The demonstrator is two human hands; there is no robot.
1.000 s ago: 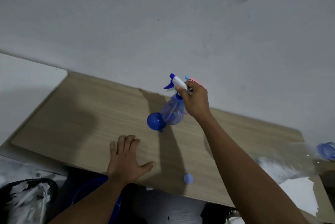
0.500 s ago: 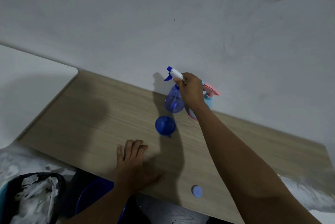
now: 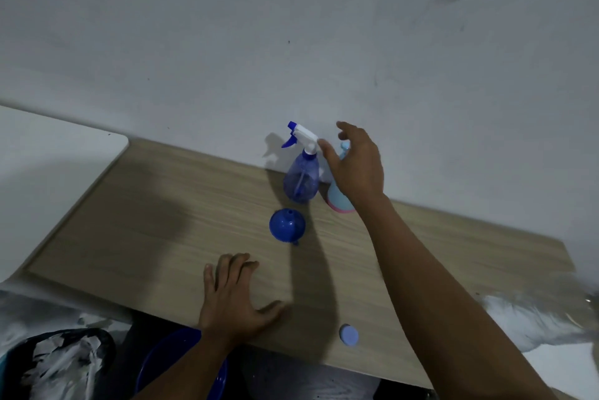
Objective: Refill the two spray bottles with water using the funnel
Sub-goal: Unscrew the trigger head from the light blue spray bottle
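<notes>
A clear blue spray bottle (image 3: 301, 180) with a white and blue trigger head stands upright at the back of the wooden table (image 3: 155, 237), by the wall. Just right of it stands a light blue and pink spray bottle (image 3: 337, 200), mostly hidden behind my right hand (image 3: 355, 166). That hand hovers open beside the blue bottle's head, fingers spread, holding nothing. A blue funnel (image 3: 287, 229) lies on the table in front of the bottles. My left hand (image 3: 236, 299) rests flat on the table's near edge, fingers apart.
A small light blue cap (image 3: 348, 334) lies near the table's front edge. Below the table are a blue basin (image 3: 175, 364) and a dark bin (image 3: 55, 364) with crumpled paper. A white surface (image 3: 48, 172) adjoins the table on the left. Blurred white material lies at the far right.
My right hand set the blue spray bottle down at the back next to the other bottle and let go of its head. The left hand stayed on the table edge.
</notes>
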